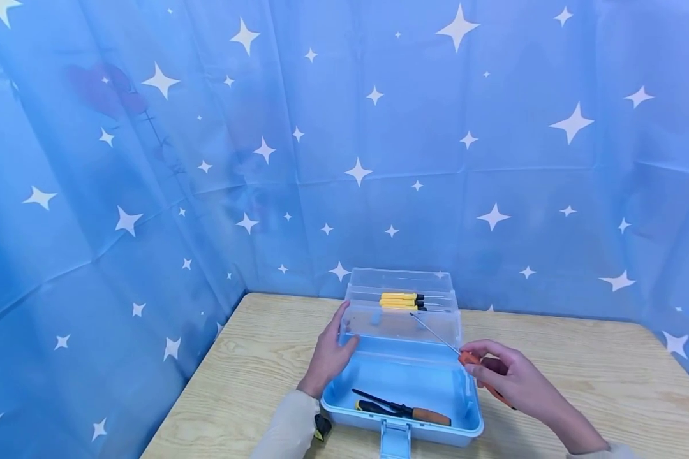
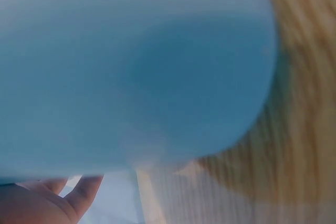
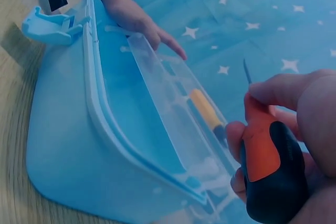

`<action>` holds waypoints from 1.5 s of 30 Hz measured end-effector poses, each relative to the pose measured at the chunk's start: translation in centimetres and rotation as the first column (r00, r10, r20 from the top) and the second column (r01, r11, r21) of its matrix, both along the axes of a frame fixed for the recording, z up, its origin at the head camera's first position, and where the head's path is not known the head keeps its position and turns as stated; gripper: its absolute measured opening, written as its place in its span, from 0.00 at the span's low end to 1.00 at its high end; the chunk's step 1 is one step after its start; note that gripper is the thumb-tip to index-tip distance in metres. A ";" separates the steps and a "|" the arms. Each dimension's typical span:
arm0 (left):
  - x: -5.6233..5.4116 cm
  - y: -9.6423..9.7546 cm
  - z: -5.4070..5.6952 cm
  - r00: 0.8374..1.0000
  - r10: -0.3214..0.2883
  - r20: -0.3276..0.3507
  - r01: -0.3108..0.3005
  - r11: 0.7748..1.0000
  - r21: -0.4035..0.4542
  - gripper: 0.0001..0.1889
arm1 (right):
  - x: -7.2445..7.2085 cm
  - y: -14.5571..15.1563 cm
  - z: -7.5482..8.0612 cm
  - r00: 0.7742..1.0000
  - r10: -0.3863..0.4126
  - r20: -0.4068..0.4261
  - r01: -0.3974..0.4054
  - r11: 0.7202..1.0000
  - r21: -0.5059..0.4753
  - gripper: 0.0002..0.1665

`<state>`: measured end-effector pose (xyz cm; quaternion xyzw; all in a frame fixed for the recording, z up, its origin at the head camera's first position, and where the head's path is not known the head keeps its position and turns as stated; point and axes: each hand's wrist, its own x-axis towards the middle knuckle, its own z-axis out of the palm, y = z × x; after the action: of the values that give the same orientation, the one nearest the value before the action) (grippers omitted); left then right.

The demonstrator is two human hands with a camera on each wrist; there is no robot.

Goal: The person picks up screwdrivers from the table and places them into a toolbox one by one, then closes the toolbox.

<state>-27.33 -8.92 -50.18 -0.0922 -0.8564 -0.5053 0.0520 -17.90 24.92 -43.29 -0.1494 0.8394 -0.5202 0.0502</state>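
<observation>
My right hand [image 1: 513,379] grips a screwdriver [image 3: 262,153] by its orange and black handle, just right of the toolbox. Its thin metal shaft points up and left, the tip over the clear lid section. A light blue toolbox [image 3: 63,129] stands open on the table. My left hand [image 1: 328,358] rests at the left edge of the box and its clear section, fingers fairly straight; part of it is hidden in the left wrist view. Inside the box lie a screwdriver with a brown-orange handle [image 1: 430,416] and a black-and-yellow handled tool [image 1: 373,408].
Several small yellow-handled screwdrivers [image 1: 399,301] lie in the clear compartment [image 1: 402,278] at the back of the box. A blue front latch [image 1: 395,440] hangs down. Behind the wooden table [image 1: 574,347] hangs a blue curtain with white stars [image 1: 413,127].
</observation>
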 end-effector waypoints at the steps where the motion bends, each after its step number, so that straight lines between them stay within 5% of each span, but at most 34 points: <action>1: 0.0 0.0 0.0 1.000 0.001 0.003 -0.001 1.000 0.000 0.37 | -0.1 -0.2 0.1 1.000 0.005 0.012 -0.005 1.000 0.000 0.24; 12: -0.1 0.0 0.0 1.000 0.002 0.002 -0.001 1.000 -0.013 0.37 | -0.8 -2.2 0.1 0.991 0.129 0.038 -0.127 0.991 -0.040 0.21; 19: -0.1 0.0 -0.2 1.000 0.014 0.002 -0.014 1.000 -0.025 0.37 | -1.1 -3.1 -0.4 0.989 0.129 0.072 -0.128 0.992 -0.012 0.21; 45: -0.2 0.0 -0.2 1.000 0.003 0.010 -0.003 1.000 0.006 0.38 | -1.4 -5.7 -1.5 0.965 0.261 -0.003 -0.261 0.965 -0.009 0.15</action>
<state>-27.52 -8.89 -50.37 -0.0881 -0.8553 -0.5082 0.0486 -19.28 19.19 -44.82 -0.2593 0.8101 -0.5127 0.1170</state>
